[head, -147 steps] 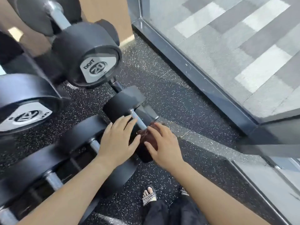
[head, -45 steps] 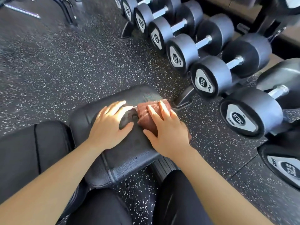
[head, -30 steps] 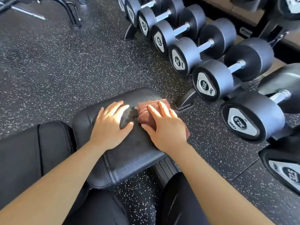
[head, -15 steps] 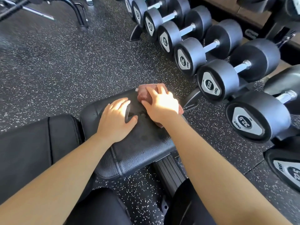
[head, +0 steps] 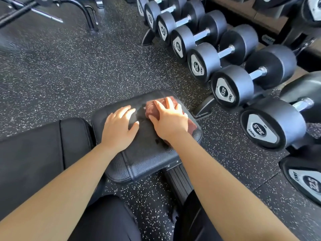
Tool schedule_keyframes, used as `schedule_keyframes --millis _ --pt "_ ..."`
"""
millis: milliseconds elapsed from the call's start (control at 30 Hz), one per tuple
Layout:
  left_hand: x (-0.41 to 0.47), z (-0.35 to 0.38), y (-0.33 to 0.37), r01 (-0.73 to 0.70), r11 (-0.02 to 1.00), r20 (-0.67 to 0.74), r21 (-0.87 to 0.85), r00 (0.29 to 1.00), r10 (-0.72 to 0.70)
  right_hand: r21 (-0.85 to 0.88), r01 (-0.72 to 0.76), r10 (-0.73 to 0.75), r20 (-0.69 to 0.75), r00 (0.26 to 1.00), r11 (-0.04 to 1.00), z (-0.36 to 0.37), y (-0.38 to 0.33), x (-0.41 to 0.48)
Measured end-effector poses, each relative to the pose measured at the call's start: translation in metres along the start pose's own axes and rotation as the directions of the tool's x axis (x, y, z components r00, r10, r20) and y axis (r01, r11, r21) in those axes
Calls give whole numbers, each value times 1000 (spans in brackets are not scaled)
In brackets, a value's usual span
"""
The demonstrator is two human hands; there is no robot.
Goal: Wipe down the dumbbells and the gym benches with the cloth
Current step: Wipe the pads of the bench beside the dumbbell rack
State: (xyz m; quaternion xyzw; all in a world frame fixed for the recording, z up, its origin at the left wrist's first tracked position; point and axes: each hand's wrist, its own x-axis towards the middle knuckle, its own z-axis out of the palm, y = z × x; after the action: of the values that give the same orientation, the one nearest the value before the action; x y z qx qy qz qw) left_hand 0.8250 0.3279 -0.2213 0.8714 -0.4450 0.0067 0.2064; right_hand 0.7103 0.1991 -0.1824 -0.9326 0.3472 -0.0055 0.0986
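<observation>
A black padded gym bench seat (head: 147, 155) lies in front of me, with its longer back pad (head: 34, 150) to the left. A folded reddish-brown cloth (head: 152, 108) sits on the seat's far right part. My right hand (head: 169, 120) presses flat on the cloth, fingers fairly straight, covering most of it. My left hand (head: 119, 126) rests flat on the seat just left of the cloth. A row of black dumbbells (head: 231, 89) sits on a low rack to the right.
Speckled black rubber floor (head: 69, 66) spreads to the left and far side. The rack's foot (head: 202, 107) stands close to the seat's right corner. A metal frame and bar (head: 83, 14) stand at the far left. My dark-clothed legs (head: 107, 220) are below the bench.
Since 4.9 s ago I turned from a dumbbell on the rack to the bench seat. Over the last second my right hand slid the cloth toward the seat's far edge, then slightly back.
</observation>
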Motion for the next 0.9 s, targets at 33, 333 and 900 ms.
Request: schedule_keyframes --millis 33,333,900 --pt "-4 -1 -1 -3 1000 11 22 1000 3 -7 3 -3 -1 1000 1000 -1 0 -2" --pt "-17 -5 -3 79 997 -38 26 996 -78 -24 67 -68 -38 997 997 17 -5 -40" --pt "-14 -2 -6 128 992 -26 -2 991 -128 -3 124 -124 -56 991 992 15 -9 -5"
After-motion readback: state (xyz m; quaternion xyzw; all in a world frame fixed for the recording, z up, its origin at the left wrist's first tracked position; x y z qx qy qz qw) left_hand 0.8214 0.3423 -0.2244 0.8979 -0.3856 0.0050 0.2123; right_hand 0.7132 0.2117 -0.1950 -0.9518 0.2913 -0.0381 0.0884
